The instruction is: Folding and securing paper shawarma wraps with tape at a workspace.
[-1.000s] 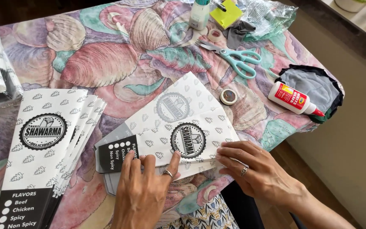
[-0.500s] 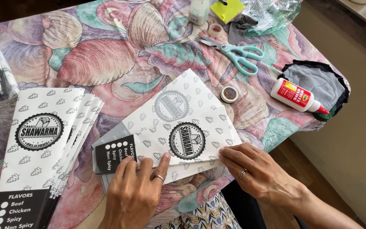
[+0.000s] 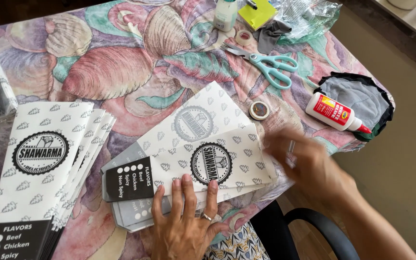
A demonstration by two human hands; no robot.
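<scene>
A home craft table: shell-patterned tablecloth, scissors, glue bottle, tape roll.

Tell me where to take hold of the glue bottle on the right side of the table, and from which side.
Grip the glue bottle across its white body, coming from above. It lies flat on its side, red nozzle pointing right toward the table edge beside the dark cloth. The body is the widest part; both long sides look free. The right hand is nearest.
</scene>
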